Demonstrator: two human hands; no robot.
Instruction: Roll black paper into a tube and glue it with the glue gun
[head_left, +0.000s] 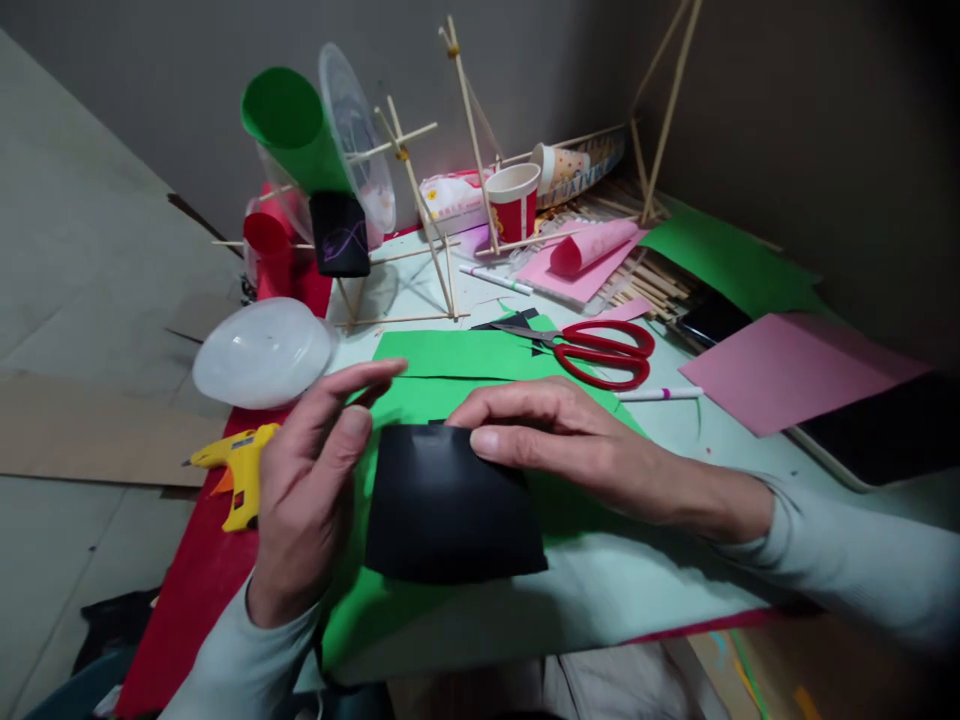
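Nearest the viewer, pale sleeves lead to both hands over the worktable (600,600). Green paper (465,380) covers the middle; a black sheet (450,510) lies flat on it, already cut to shape, not yet glued or fixed. Right hand (570,440) presses fingertips on its far edge. Left hand (315,470) is open, fingers spread at its left edge, gripping nothing. Red scissors (607,350) lie beyond; yellow glue gun (240,470) rests left, untouched. Cup (514,200) lettering is unreadable.
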